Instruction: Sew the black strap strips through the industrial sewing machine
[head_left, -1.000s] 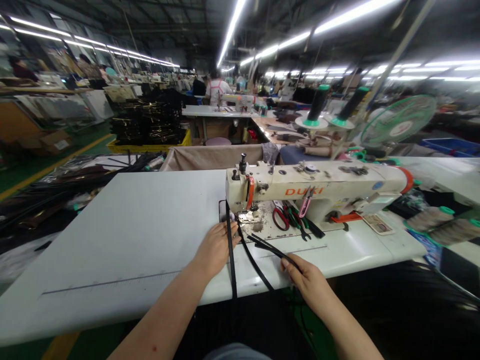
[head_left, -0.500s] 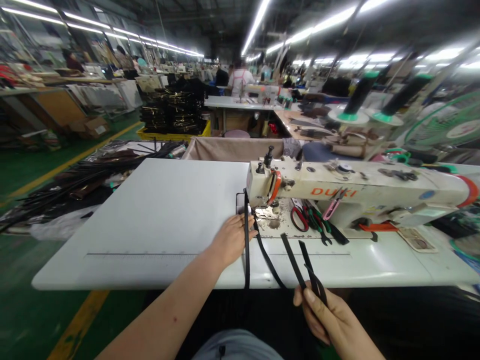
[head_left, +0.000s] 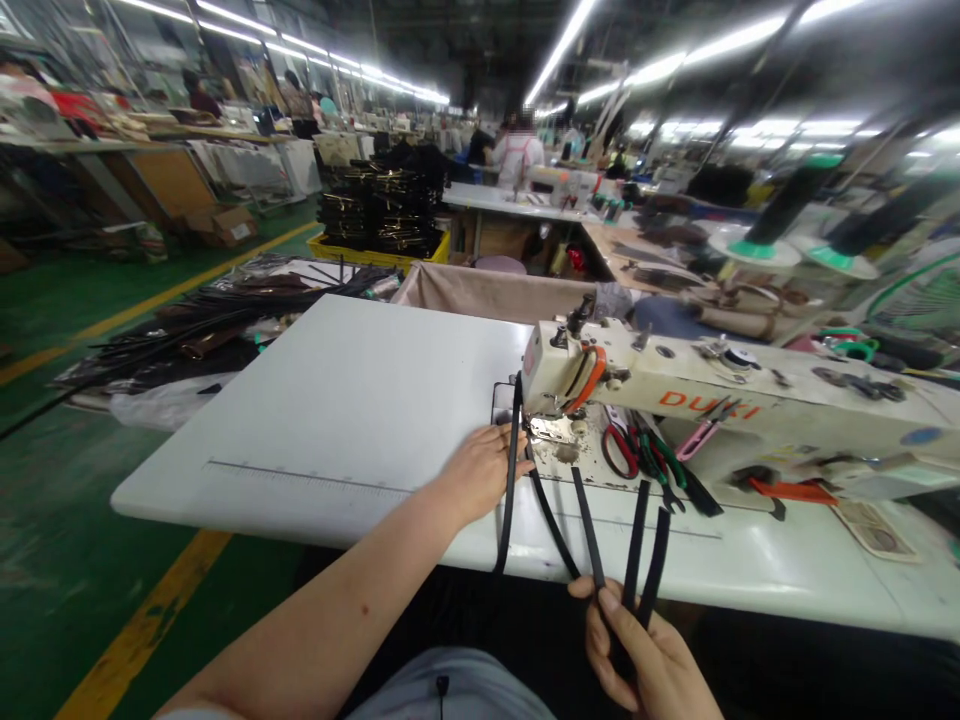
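Observation:
My left hand [head_left: 486, 470] lies flat on the white sewing table, fingers stretched toward the sewing machine's needle area. One black strap [head_left: 511, 480] runs down across its fingers and over the table's front edge. A second black strap [head_left: 551, 520] curves from beside my fingertips toward my right side. At the front edge, my right hand [head_left: 626, 640] is closed around several black straps [head_left: 637, 540], whose cut ends stick up and fan apart. The sewing machine [head_left: 705, 390] stands just beyond; its needle tip is hard to make out.
Red-handled scissors [head_left: 619, 452], green-handled pliers [head_left: 660, 455] and pink-handled snips [head_left: 697, 438] lie at the machine. Black strips [head_left: 202, 320] are heaped left of the table [head_left: 360, 390]. A fabric-lined bin [head_left: 480, 290] stands behind it. A person [head_left: 517, 155] is farther back.
The view has swung left and tilts slightly. The strap ends in my right hand now stand more upright and wider apart. My left hand keeps its place by the needle area.

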